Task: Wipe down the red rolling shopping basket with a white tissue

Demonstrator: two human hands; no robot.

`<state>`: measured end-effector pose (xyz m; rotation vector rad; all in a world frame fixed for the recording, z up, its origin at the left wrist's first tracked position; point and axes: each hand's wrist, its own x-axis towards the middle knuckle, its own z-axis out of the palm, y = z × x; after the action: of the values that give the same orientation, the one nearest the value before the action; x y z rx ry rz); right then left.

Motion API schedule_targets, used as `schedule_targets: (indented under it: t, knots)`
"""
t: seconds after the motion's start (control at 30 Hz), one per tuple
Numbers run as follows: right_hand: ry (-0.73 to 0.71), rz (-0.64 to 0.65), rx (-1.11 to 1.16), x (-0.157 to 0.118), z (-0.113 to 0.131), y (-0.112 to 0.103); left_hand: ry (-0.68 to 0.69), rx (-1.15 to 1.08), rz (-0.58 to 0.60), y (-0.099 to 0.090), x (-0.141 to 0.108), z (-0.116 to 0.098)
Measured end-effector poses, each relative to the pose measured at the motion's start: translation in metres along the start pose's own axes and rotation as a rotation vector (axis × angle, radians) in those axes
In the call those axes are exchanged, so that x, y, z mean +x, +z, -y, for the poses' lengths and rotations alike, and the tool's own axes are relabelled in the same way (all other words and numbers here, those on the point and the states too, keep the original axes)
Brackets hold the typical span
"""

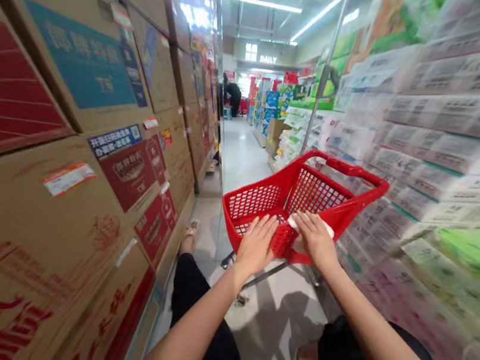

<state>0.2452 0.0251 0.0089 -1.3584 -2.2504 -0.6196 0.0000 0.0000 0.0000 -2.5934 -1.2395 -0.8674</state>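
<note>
A red plastic shopping cart (259, 198) with lattice walls stands in front of me, turned at an angle, its handle toward the right. My left hand (256, 244) grips the near rim, fingers laid over the edge and thumb on the outer side. To its right, my right hand (313, 234) presses a white cloth (329, 229) against the same rim. Most of the cloth is hidden under the palm and fingers. Nothing else can be made out in the visible part of the basket.
Stacked cardboard cartons (80, 192) rise close on my left. Wrapped white paper packs (446, 157), blurred, are piled on the right. A thin metal pole (316, 107) stands behind the cart. Along the tiled aisle (245, 145), a person in dark clothes (233, 98) bends over far off.
</note>
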Motion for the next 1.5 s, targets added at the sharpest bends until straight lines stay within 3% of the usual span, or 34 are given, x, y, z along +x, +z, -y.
schedule_targets:
  t: [0.1,0.17,0.3,0.4,0.47,0.57,0.63,0.7,0.77,0.83,0.93,1.0,1.1,1.2,1.27,1.4,1.5]
  knots:
    - [-0.087,0.033,0.013,0.0,0.0,-0.004,0.012,-0.003,0.007,-0.005,-0.003,0.004]
    - [-0.1,0.04,-0.007,0.0,-0.014,-0.009,0.022,-0.008,0.007,-0.008,-0.005,0.009]
    - [0.001,-0.018,-0.098,-0.003,-0.06,-0.026,0.041,-0.021,-0.009,-0.015,-0.01,0.024]
    - [0.058,-0.054,-0.14,-0.006,-0.073,-0.032,0.033,-0.022,-0.018,-0.016,-0.014,0.033]
    - [0.067,-0.057,-0.141,-0.005,-0.059,-0.03,-0.005,-0.006,-0.028,-0.015,-0.013,0.033]
    - [0.023,-0.033,-0.107,0.001,-0.02,-0.021,-0.076,0.037,-0.046,-0.011,-0.004,0.021]
    - [-0.021,-0.017,-0.083,0.005,0.002,-0.016,-0.056,0.054,-0.035,-0.008,0.005,0.008]
    - [-0.07,0.008,-0.071,0.008,0.007,-0.016,-0.007,0.056,-0.013,-0.004,0.012,-0.003]
    - [-0.105,0.028,-0.078,0.008,-0.007,-0.022,0.012,0.051,0.007,-0.002,0.015,-0.01]
    - [-0.088,0.019,-0.114,0.006,-0.036,-0.031,0.016,0.033,0.025,-0.002,0.016,-0.012]
    - [0.046,-0.062,-0.216,0.001,-0.081,-0.045,0.041,-0.019,0.044,-0.001,0.016,-0.012]
    - [0.111,-0.091,-0.262,-0.003,-0.095,-0.049,0.048,-0.055,0.043,-0.001,0.017,-0.014]
    - [0.111,-0.066,-0.271,-0.005,-0.087,-0.047,0.044,-0.089,0.039,0.0,0.018,-0.018]
    - [0.008,-0.007,-0.216,-0.006,-0.074,-0.044,0.039,-0.103,0.041,-0.001,0.018,-0.019]
    - [-0.021,0.002,-0.191,-0.005,-0.08,-0.046,0.042,-0.111,0.044,-0.003,0.017,-0.018]
    - [0.119,-0.059,-0.226,-0.004,-0.111,-0.054,0.046,-0.118,0.044,-0.006,0.015,-0.017]
    - [0.197,-0.066,-0.259,-0.003,-0.108,-0.053,0.031,-0.11,0.034,-0.005,0.015,-0.018]
